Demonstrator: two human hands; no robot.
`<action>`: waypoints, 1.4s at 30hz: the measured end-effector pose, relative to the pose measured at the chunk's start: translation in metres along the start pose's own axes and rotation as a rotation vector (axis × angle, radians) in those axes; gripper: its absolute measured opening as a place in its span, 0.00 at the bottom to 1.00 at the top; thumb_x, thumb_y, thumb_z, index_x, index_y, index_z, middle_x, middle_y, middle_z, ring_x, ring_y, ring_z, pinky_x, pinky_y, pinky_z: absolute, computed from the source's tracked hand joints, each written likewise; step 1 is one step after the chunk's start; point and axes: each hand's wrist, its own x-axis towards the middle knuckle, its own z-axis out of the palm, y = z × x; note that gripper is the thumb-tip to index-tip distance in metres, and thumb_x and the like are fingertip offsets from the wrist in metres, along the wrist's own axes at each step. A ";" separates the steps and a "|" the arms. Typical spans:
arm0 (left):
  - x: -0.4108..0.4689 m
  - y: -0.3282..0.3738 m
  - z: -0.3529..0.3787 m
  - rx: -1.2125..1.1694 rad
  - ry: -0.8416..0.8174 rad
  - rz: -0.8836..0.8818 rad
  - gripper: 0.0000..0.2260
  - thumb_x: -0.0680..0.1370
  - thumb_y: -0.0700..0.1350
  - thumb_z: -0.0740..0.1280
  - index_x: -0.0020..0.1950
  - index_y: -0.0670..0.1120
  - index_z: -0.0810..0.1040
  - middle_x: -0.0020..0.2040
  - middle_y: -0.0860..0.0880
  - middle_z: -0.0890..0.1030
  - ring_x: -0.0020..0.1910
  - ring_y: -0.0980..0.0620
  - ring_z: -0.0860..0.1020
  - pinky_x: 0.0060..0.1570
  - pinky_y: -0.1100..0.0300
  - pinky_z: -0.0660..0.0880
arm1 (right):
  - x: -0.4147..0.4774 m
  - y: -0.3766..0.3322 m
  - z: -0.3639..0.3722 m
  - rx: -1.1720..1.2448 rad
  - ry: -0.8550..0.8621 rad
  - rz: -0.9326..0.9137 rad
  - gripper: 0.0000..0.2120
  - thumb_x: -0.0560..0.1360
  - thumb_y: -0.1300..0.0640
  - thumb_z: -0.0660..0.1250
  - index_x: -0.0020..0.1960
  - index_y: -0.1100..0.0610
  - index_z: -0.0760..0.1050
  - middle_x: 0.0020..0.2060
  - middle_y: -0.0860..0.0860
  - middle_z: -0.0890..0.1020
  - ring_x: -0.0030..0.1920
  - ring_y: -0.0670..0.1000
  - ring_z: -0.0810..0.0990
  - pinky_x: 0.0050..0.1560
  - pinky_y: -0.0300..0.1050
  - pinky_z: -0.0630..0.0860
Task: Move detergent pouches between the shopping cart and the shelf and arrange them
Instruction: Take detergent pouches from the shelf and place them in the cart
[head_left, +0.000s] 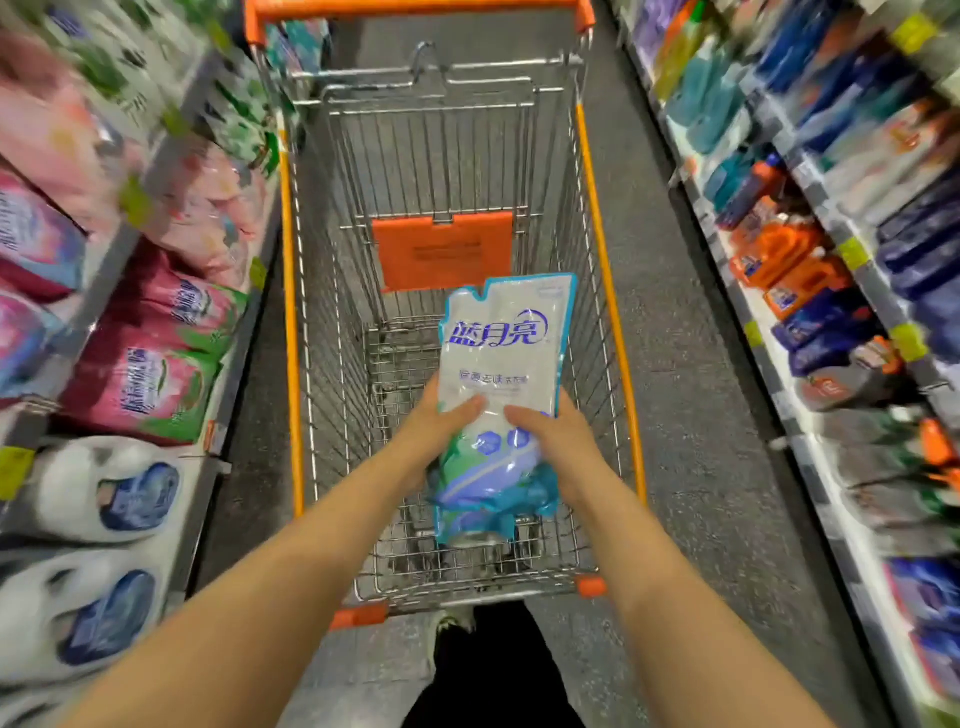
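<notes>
Both bare forearms reach forward from the bottom of the view and meet over the near end of the shopping cart (598, 218), which stands in the aisle between the left shelf (111, 270) and the right shelf (810, 171). On the left shelf sit pink pouches (150, 384) and white pouches (104, 493), closely packed; the right shelf carries blurred blue packs and orange bottles (779, 254). Inside the cart, the wire floor that shows holds no other pouch, though the part beneath the hands is hidden. One white and blue detergent pouch (498, 353) hangs above the basket, upright and slightly tilted, with its top toward the orange seat flap (441, 249). The left hand (441, 431) grips its lower left edge, thumb across the front and fingers behind; the right hand (556, 447) grips the lower right edge in the same way, so the pouch lies between the two hands and touches both. Whether it is going into the cart or coming out cannot be told. By my judgement the task is in mid-transfer: this pouch is not yet set down anywhere, and arranging it remains to be done.
</notes>
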 end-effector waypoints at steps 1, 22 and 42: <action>0.009 -0.012 0.006 -0.004 -0.001 -0.059 0.16 0.77 0.41 0.66 0.63 0.49 0.68 0.58 0.46 0.79 0.49 0.49 0.80 0.49 0.56 0.78 | 0.010 0.008 -0.005 -0.020 0.022 0.037 0.17 0.73 0.72 0.65 0.58 0.59 0.72 0.46 0.56 0.81 0.36 0.46 0.82 0.37 0.36 0.78; 0.116 -0.192 0.066 0.644 -0.008 -0.406 0.36 0.72 0.45 0.70 0.74 0.40 0.55 0.67 0.36 0.68 0.66 0.39 0.67 0.63 0.54 0.64 | 0.120 0.168 -0.053 -0.626 0.245 0.605 0.19 0.75 0.57 0.64 0.64 0.59 0.68 0.61 0.60 0.77 0.59 0.59 0.77 0.55 0.46 0.73; 0.059 -0.056 0.044 0.379 0.243 -0.102 0.08 0.78 0.40 0.61 0.54 0.42 0.78 0.46 0.43 0.81 0.48 0.45 0.79 0.56 0.52 0.74 | 0.069 0.044 0.008 -0.514 0.306 0.194 0.16 0.75 0.60 0.58 0.62 0.52 0.73 0.56 0.55 0.80 0.58 0.58 0.77 0.60 0.50 0.71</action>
